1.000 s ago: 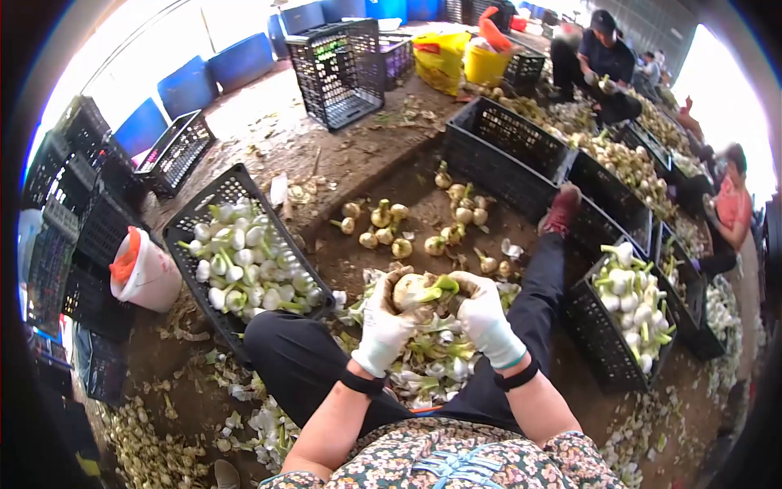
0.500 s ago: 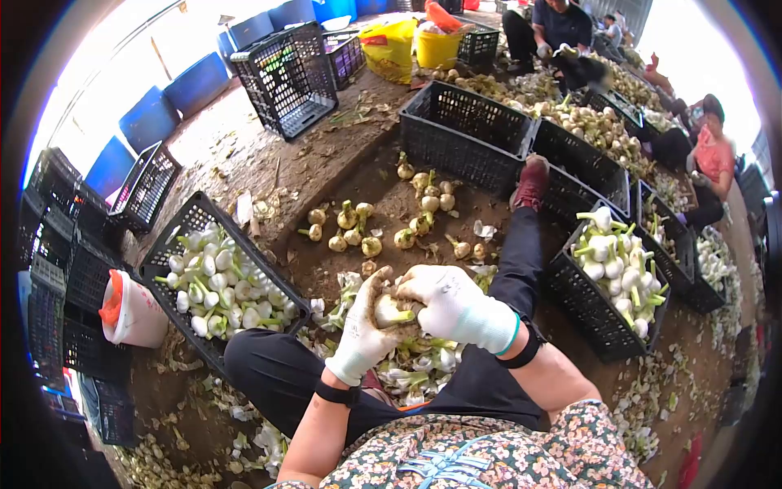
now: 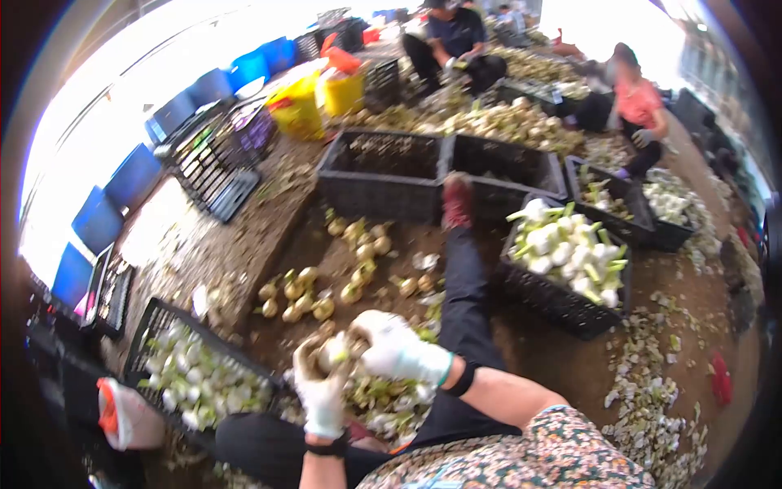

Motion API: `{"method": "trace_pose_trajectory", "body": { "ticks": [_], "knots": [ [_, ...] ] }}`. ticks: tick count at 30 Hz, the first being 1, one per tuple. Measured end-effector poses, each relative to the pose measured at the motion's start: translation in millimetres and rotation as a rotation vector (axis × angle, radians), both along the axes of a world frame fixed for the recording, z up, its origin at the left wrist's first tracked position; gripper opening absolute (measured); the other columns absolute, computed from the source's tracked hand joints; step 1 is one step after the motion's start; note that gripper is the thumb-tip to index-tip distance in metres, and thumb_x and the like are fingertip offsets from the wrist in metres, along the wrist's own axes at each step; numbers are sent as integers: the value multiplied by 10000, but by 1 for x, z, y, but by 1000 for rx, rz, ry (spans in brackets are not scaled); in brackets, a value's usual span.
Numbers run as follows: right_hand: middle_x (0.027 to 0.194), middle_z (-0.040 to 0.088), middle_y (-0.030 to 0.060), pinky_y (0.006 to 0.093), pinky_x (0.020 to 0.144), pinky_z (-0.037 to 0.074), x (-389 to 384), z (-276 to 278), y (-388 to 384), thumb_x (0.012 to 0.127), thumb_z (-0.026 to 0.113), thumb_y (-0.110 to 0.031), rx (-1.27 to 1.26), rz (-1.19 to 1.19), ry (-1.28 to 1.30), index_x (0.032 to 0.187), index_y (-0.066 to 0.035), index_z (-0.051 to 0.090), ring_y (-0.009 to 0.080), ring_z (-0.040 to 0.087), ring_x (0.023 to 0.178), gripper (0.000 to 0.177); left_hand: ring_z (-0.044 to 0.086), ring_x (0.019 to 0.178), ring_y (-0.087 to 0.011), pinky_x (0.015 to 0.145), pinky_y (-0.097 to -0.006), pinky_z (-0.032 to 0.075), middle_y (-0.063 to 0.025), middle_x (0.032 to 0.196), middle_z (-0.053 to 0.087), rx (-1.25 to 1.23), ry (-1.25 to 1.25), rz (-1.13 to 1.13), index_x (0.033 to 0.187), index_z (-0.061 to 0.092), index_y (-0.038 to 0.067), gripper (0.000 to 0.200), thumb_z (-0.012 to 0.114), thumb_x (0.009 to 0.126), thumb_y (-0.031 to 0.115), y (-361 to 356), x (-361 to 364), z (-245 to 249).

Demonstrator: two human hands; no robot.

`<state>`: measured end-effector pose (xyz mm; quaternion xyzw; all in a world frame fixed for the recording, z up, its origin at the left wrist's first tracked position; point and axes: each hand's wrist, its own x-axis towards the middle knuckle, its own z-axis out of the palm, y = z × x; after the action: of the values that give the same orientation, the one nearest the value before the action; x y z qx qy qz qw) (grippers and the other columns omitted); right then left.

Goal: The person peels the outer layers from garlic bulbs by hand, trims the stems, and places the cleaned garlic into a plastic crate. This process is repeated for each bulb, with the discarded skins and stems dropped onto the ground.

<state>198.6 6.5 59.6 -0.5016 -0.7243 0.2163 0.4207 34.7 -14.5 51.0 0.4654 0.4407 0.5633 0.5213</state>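
Both my hands wear white gloves and close around one pale onion bulb (image 3: 332,352) held above my lap. My left hand (image 3: 319,387) cups the bulb from below and the left. My right hand (image 3: 397,348) grips it from the right, fingers over its top. Under my hands lies a heap of peeled skins and green trimmings (image 3: 383,401). Unpeeled, dirty bulbs (image 3: 309,300) are scattered on the soil in front of me. The view is motion-blurred.
A black crate of cleaned white bulbs (image 3: 189,383) sits at my left, another crate of white bulbs (image 3: 562,261) at my right beside my outstretched leg (image 3: 463,277). Empty black crates (image 3: 383,175) stand ahead. Two people (image 3: 635,106) sit at the far side among piles of onions. A white bucket (image 3: 122,416) stands lower left.
My head has turned right and tilted, so the whole scene has shifted left. My hands stay closed on the bulb, with the right hand working over its top.
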Motion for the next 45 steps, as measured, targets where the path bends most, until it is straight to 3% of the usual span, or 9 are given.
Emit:
{"method": "trace_pose_trajectory", "body": {
  "ticks": [18, 21, 24, 29, 34, 36, 38, 42, 45],
  "knots": [
    [1157, 656, 181, 379, 889, 492, 63, -69, 16, 817, 643, -198, -712, -279, -232, 1083, -52, 672, 307, 637, 1059, 305, 497, 1283, -379, 1058, -574, 413, -163, 1376, 547, -168, -1210, -215, 1237, 617, 138, 295, 511, 998, 275, 32, -2, -33],
    [1204, 646, 78, 305, 890, 512, 42, -77, 20, 920, 586, -93, -733, -4, 865, 1347, -31, 512, 175, 621, 1086, 438, 621, 931, -239, 955, -394, 505, -145, 1114, 657, -75, -893, -338, 1304, 530, 4, 430, 472, 1022, 324, 54, 3, -66],
    [1139, 654, 35, 356, 807, 560, 22, -75, 20, 968, 533, -120, -809, 198, 1650, 1244, -49, 577, 144, 616, 1046, 288, 507, 1247, -250, 1096, -380, 362, -125, 1370, 533, -168, -619, -256, 1422, 421, 8, 541, 440, 1037, 388, 55, 45, -72],
    [944, 666, 123, 372, 762, 567, 127, -20, 48, 921, 564, -124, -238, -87, 1313, 989, -9, 621, 234, 666, 818, 145, 447, 1298, -231, 1103, -348, 330, -126, 1410, 496, -310, -34, 48, 1379, 482, -7, 495, 588, 973, 256, 103, 40, -152],
    [1069, 626, 61, 259, 845, 507, 371, -22, 52, 905, 527, 25, 208, -878, 456, 1275, -21, 534, 127, 600, 922, 373, 593, 1076, -231, 893, -337, 501, -131, 1254, 542, -411, 157, 492, 1317, 509, 13, 510, 719, 862, 106, 186, -7, -216],
    [1234, 628, 124, 308, 972, 468, 475, -47, 29, 880, 598, -32, 174, -1128, -503, 1369, 8, 488, 191, 605, 1095, 504, 571, 1133, -276, 941, -368, 483, -163, 1239, 525, -310, 522, 642, 1308, 513, 27, 562, 755, 807, 110, 229, -31, -237],
    [1293, 615, 139, 309, 1069, 389, 547, -91, -6, 896, 546, -10, -410, -919, -231, 1290, 14, 582, 221, 558, 1218, 396, 484, 1229, -377, 1032, -447, 421, -235, 1281, 500, -103, 835, 669, 1332, 507, 49, 622, 756, 765, 107, 269, -44, -236],
    [1299, 600, 139, 313, 1056, 413, 548, -119, -50, 878, 499, 84, -286, -935, 209, 1269, 14, 600, 228, 553, 1216, 410, 481, 1241, -412, 1041, -465, 414, -267, 1370, 456, -248, 1117, 398, 1399, 469, 69, 679, 733, 792, 223, 345, -67, -272],
    [1307, 549, 133, 335, 1050, 432, 489, -88, -53, 919, 534, 28, -32, -1183, -227, 1282, 29, 566, 224, 521, 1242, 364, 597, 1098, -377, 962, -428, 474, -219, 1198, 609, -274, 978, 240, 1307, 574, 66, 562, 736, 804, 258, 372, -88, -313]
  ]
}}
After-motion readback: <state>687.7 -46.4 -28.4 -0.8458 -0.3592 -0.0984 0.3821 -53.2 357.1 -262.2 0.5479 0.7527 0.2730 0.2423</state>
